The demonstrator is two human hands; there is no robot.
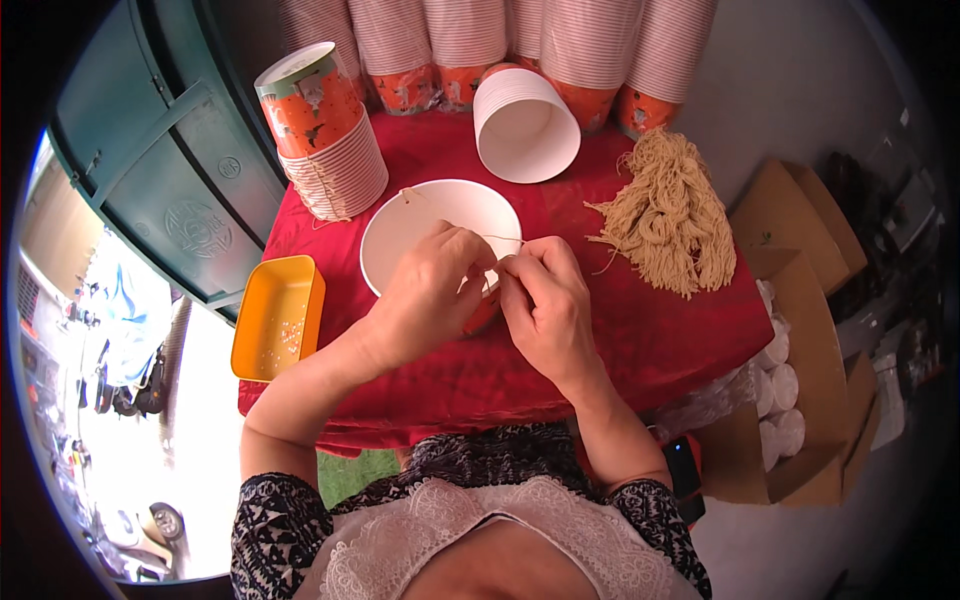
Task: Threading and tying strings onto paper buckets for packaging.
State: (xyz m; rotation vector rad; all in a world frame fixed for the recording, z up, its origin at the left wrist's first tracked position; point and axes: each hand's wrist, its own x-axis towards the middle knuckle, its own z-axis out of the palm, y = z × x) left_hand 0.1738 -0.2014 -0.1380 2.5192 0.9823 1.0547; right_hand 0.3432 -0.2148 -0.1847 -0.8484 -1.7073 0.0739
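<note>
A paper bucket (pixel 388 238), white inside, stands tilted toward me on the red-covered table. Over its near right rim, my left hand (pixel 428 292) and my right hand (pixel 549 312) meet with fingertips pinched. A thin tan string (pixel 504 238) runs between them. The left fingers partly cover the bucket's mouth, and a patch of its orange outside shows below them. At the far rim, a short knotted bit of string (pixel 408 192) is visible. Exactly how the string passes through the near rim is hidden by my fingers.
A loose bundle of tan strings (pixel 672 215) lies at right. Nested buckets (pixel 335 160) stand at back left; another bucket (pixel 527 128) lies sideways. Wrapped stacks (pixel 590 45) line the back. A yellow tray (pixel 286 275) holds small bits. Cardboard boxes (pixel 822 345) sit right of the table.
</note>
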